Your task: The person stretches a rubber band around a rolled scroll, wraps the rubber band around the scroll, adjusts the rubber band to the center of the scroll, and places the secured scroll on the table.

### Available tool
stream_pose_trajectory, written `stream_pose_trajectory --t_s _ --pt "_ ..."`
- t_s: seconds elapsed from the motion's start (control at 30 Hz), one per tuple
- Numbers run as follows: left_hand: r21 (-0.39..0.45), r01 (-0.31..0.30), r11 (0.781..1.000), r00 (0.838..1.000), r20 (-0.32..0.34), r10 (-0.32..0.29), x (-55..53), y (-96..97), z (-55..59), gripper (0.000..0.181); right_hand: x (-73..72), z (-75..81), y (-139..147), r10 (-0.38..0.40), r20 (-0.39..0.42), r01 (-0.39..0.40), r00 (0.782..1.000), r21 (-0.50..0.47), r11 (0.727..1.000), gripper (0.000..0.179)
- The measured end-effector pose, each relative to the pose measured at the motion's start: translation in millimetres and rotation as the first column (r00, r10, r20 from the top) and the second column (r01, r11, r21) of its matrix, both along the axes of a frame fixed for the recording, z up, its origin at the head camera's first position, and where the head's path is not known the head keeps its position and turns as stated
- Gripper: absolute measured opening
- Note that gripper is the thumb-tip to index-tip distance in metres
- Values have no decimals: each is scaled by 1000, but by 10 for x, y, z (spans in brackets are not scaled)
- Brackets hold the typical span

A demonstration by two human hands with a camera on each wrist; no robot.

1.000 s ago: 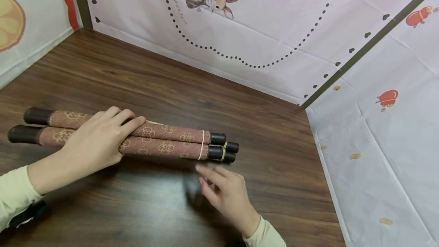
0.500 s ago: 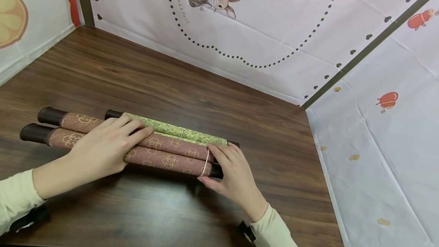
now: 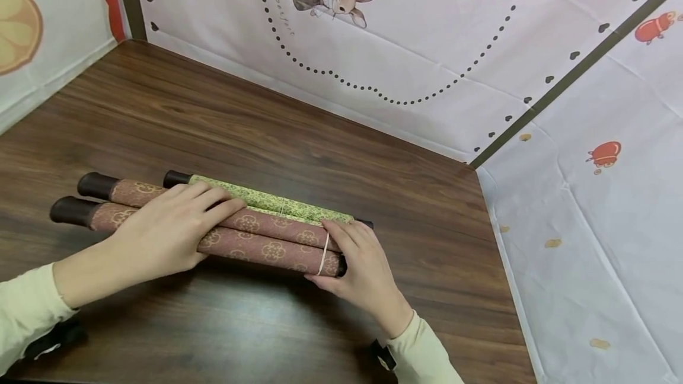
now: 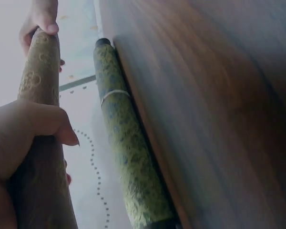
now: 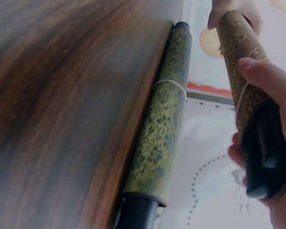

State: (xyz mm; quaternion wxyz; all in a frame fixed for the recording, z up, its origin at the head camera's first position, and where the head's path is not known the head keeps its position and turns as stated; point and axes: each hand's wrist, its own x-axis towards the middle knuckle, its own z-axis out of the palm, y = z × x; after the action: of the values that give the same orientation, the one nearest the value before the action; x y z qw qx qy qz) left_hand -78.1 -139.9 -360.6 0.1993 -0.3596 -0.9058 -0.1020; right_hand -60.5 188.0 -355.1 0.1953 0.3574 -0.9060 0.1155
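Observation:
Two reddish-brown rolled scrolls (image 3: 273,250) with gold flower patterns lie side by side, bound near the right end by a pale rubber band (image 3: 323,253). Dark knobs cap their ends. My left hand (image 3: 162,227) grips the pair left of the middle, fingers over the top. At the right end, my right hand (image 3: 365,262) holds them, thumb in front and fingers behind. A yellow-green patterned scroll (image 3: 261,197) rests on the table just behind. In the left wrist view the brown pair is raised off the table, apart from the green scroll (image 4: 128,152), which has a thin tie.
The dark wood-grain table (image 3: 224,117) extends behind and in front of the scrolls. Printed cloth walls stand at its left, back and right (image 3: 587,224). Dark wrist straps show at both sleeves.
My right hand has come up from the table's front and taken hold of the brown scrolls' right end. The pair has shifted right and toward me, uncovering the green scroll.

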Motion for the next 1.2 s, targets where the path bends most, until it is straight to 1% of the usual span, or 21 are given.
stream_pose_trajectory --t_s 0.1,0.17,0.23,0.33,0.47,0.6,0.67,0.73,0.8,0.93,1.03,1.13,1.2 --pt "-22 -5 1000 1000 -11 4 -54 -117 -6 86 -6 -14 98 20 -60 -23 998 -55 998 82" --pt "-31 -29 999 999 -20 28 -91 -218 -15 88 -12 -24 166 15 -90 -21 996 -66 998 83" --pt "-30 -43 999 999 -26 42 -111 -308 -32 88 -13 -25 214 6 -91 -11 996 -56 998 85" --pt "-22 -41 999 999 -32 40 -109 -378 -59 84 -6 -11 223 -6 -70 6 998 -9 1000 87" --pt "-8 -23 1000 998 -55 23 -81 -348 -67 75 14 16 142 13 -77 -6 997 83 997 86" --pt "-2 -25 1000 996 -84 24 -71 -278 -53 73 5 23 73 34 -101 -21 994 128 992 87" --pt "1 -32 999 995 -92 32 -72 -259 -48 74 -8 28 77 28 -98 -15 995 131 991 91" --pt "4 -44 999 995 -88 44 -74 -259 -44 75 -17 44 110 14 -77 -5 997 123 992 97" --pt "3 -53 999 995 -80 54 -77 -272 -42 75 -17 61 161 -6 -50 12 999 121 993 98" --pt "-1 -58 998 995 -78 58 -88 -314 -35 74 -18 77 252 -30 -15 32 999 133 991 90" --pt "0 -48 999 995 -86 48 -94 -325 -33 73 -18 70 269 -10 -24 13 1000 140 990 84" --pt "-5 -42 999 995 -86 41 -90 -310 -28 73 -10 59 259 5 -33 0 999 137 991 83" --pt "-5 -40 999 995 -87 39 -86 -300 -20 73 -5 48 245 1 -36 4 999 131 991 83"
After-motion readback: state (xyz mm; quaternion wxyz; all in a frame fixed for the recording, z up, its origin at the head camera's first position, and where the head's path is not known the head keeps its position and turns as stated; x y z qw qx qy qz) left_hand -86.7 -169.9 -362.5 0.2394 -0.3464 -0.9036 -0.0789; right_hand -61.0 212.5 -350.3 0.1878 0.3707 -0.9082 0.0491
